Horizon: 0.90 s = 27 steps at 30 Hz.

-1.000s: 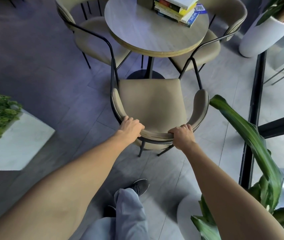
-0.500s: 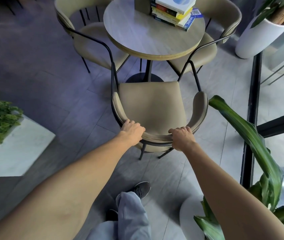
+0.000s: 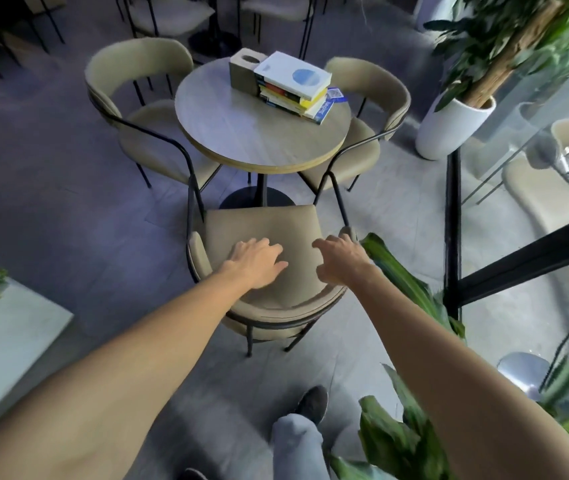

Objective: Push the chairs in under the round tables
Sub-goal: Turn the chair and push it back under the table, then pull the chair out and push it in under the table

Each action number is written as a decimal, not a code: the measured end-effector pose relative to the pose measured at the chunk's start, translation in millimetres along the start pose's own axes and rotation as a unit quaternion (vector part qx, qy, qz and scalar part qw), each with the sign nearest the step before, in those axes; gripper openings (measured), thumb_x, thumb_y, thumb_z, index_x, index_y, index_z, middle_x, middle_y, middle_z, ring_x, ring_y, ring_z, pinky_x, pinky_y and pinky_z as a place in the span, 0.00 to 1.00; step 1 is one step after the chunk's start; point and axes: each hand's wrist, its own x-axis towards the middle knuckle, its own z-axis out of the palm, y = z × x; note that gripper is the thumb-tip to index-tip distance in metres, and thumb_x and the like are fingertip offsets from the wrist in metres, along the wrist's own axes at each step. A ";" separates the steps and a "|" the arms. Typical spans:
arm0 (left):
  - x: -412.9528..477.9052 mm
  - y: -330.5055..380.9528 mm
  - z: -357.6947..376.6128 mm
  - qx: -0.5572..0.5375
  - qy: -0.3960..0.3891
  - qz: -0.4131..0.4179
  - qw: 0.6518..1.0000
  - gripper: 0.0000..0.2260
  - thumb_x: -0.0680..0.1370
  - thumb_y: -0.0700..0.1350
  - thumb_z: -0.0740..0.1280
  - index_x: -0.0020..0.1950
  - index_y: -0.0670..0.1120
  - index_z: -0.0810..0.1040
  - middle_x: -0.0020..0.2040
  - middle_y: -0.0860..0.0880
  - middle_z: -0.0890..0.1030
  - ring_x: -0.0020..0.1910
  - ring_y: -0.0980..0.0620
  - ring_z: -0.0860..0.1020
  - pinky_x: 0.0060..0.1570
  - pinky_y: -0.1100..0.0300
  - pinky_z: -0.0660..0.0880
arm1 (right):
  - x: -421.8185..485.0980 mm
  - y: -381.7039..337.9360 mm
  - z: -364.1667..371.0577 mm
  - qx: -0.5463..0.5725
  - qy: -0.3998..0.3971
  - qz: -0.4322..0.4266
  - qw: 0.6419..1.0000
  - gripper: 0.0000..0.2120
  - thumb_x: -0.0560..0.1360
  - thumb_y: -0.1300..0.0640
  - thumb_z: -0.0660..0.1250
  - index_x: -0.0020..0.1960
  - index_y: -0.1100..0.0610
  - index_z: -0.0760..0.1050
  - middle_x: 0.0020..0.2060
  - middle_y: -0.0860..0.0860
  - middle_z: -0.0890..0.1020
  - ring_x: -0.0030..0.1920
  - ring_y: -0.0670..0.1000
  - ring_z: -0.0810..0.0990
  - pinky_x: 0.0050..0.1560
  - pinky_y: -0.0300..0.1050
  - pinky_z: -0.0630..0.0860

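A beige padded chair point(image 3: 262, 225) with a black metal frame stands in front of me, its seat front just short of the round table's point(image 3: 241, 140) edge. My left hand point(image 3: 257, 263) hovers over the seat with fingers spread and holds nothing. My right hand point(image 3: 340, 259) hangs above the seat's right side, fingers loosely extended, also holding nothing. Two more beige chairs stand at the table, one at the left point(image 3: 137, 109) and one at the right point(image 3: 376, 98), both partly tucked under it.
A stack of books point(image 3: 293, 88) and a tissue box point(image 3: 243, 72) lie on the table. A white planter point(image 3: 449, 126) stands at the right, a black-framed glass partition point(image 3: 453, 237) beside it. Green leaves point(image 3: 401, 278) crowd my right arm. A white planter box point(image 3: 2, 341) sits left.
Both hands have let go of the chair's backrest and moved forward over the seat, now open. The view has tilted up, showing the whole table.
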 end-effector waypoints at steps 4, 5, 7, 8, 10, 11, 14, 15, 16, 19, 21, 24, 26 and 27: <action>35.8 27.5 -40.0 -0.004 0.021 -0.019 1.000 0.20 0.83 0.58 0.55 0.69 0.49 0.71 0.62 0.44 0.74 0.60 0.42 0.73 0.55 0.47 0.69 | 31.7 31.2 -38.1 -0.028 0.007 -0.029 0.999 0.28 0.75 0.51 0.64 0.75 0.51 0.67 0.66 0.55 0.75 0.67 0.59 0.70 0.66 0.55 0.70; 46.5 33.0 -50.6 -0.006 0.025 -0.028 0.999 0.20 0.83 0.58 0.55 0.69 0.48 0.70 0.62 0.44 0.74 0.61 0.42 0.73 0.56 0.47 0.69 | 40.6 39.4 -47.6 -0.034 0.011 -0.038 0.999 0.27 0.75 0.51 0.64 0.74 0.51 0.67 0.66 0.55 0.74 0.67 0.59 0.70 0.66 0.55 0.70; 66.8 43.1 -69.9 -0.021 0.028 -0.051 0.998 0.19 0.83 0.57 0.55 0.69 0.48 0.71 0.63 0.44 0.74 0.61 0.41 0.73 0.56 0.47 0.69 | 56.6 55.4 -64.0 -0.042 0.015 -0.059 0.997 0.26 0.75 0.52 0.64 0.73 0.51 0.69 0.66 0.55 0.74 0.68 0.59 0.70 0.66 0.55 0.70; 76.7 47.6 -78.4 -0.027 0.033 -0.062 0.997 0.19 0.83 0.57 0.55 0.68 0.48 0.71 0.62 0.43 0.74 0.61 0.40 0.73 0.56 0.47 0.69 | 64.2 62.8 -71.7 -0.050 0.018 -0.069 0.996 0.26 0.75 0.52 0.65 0.73 0.51 0.69 0.67 0.55 0.74 0.69 0.59 0.69 0.66 0.54 0.70; 94.6 56.1 -94.0 -0.029 0.033 -0.082 0.996 0.19 0.83 0.57 0.55 0.68 0.48 0.71 0.62 0.43 0.74 0.61 0.40 0.73 0.57 0.46 0.69 | 78.5 76.5 -86.9 -0.063 0.020 -0.084 0.994 0.25 0.75 0.52 0.65 0.72 0.52 0.70 0.66 0.55 0.74 0.68 0.59 0.69 0.65 0.54 0.70; 103.7 59.6 -101.6 -0.025 0.033 -0.089 0.995 0.19 0.83 0.57 0.55 0.68 0.48 0.71 0.62 0.43 0.74 0.61 0.40 0.73 0.56 0.46 0.69 | 86.1 83.5 -95.3 -0.064 0.021 -0.089 0.994 0.24 0.75 0.52 0.65 0.71 0.52 0.70 0.65 0.55 0.75 0.68 0.59 0.70 0.64 0.54 0.70; 128.0 64.0 -120.9 -0.017 0.045 -0.101 0.994 0.18 0.83 0.57 0.55 0.67 0.48 0.72 0.62 0.43 0.75 0.62 0.40 0.74 0.56 0.46 0.70 | 105.7 103.4 -115.5 -0.065 0.024 -0.097 0.993 0.25 0.74 0.53 0.64 0.71 0.52 0.70 0.64 0.56 0.75 0.67 0.59 0.70 0.64 0.54 0.70; 136.6 63.4 -126.7 -0.019 0.051 -0.103 0.993 0.18 0.83 0.57 0.56 0.66 0.48 0.73 0.62 0.43 0.75 0.62 0.40 0.74 0.56 0.46 0.70 | 112.1 110.0 -121.4 -0.066 0.022 -0.095 0.993 0.25 0.74 0.53 0.65 0.71 0.52 0.69 0.64 0.56 0.75 0.67 0.59 0.70 0.64 0.53 0.70; 145.8 62.3 -132.0 -0.022 0.058 -0.106 0.992 0.18 0.82 0.57 0.56 0.65 0.48 0.73 0.62 0.43 0.75 0.62 0.40 0.74 0.56 0.47 0.70 | 118.5 116.9 -127.1 -0.069 0.023 -0.093 0.993 0.25 0.74 0.54 0.65 0.72 0.52 0.69 0.64 0.56 0.75 0.67 0.59 0.71 0.64 0.53 0.70; 175.3 60.8 -144.5 -0.026 0.063 -0.108 0.992 0.18 0.82 0.57 0.56 0.66 0.49 0.74 0.62 0.44 0.75 0.61 0.41 0.74 0.56 0.48 0.70 | 136.7 140.7 -141.3 -0.064 0.036 -0.080 0.994 0.26 0.75 0.54 0.65 0.72 0.51 0.69 0.64 0.55 0.76 0.66 0.59 0.71 0.64 0.54 0.71; 196.3 62.4 -150.1 -0.009 0.062 -0.106 0.992 0.18 0.82 0.57 0.56 0.66 0.49 0.74 0.61 0.44 0.75 0.60 0.41 0.74 0.55 0.48 0.69 | 148.5 157.8 -148.0 -0.049 0.049 -0.072 0.995 0.25 0.75 0.54 0.65 0.72 0.51 0.69 0.65 0.55 0.75 0.66 0.60 0.71 0.64 0.54 0.72; 228.9 72.9 -156.5 0.016 0.051 -0.101 0.993 0.17 0.82 0.56 0.56 0.65 0.51 0.74 0.61 0.45 0.75 0.60 0.42 0.74 0.55 0.49 0.69 | 168.1 189.8 -157.7 -0.035 0.063 -0.071 0.995 0.23 0.75 0.54 0.65 0.70 0.52 0.71 0.64 0.55 0.76 0.66 0.59 0.71 0.63 0.53 0.72; 255.7 84.4 -161.4 0.026 0.048 -0.096 0.994 0.17 0.82 0.57 0.56 0.65 0.51 0.75 0.61 0.45 0.75 0.61 0.43 0.73 0.54 0.50 0.69 | 184.2 215.8 -163.7 -0.024 0.077 -0.070 0.994 0.23 0.75 0.55 0.65 0.70 0.52 0.72 0.65 0.54 0.75 0.67 0.59 0.70 0.63 0.53 0.72; 271.5 91.2 -165.3 0.029 0.048 -0.095 0.994 0.17 0.82 0.57 0.56 0.65 0.51 0.75 0.61 0.44 0.75 0.61 0.43 0.73 0.55 0.50 0.69 | 193.7 230.8 -167.8 -0.017 0.083 -0.072 0.994 0.24 0.74 0.56 0.65 0.70 0.52 0.72 0.66 0.54 0.74 0.68 0.58 0.69 0.64 0.53 0.72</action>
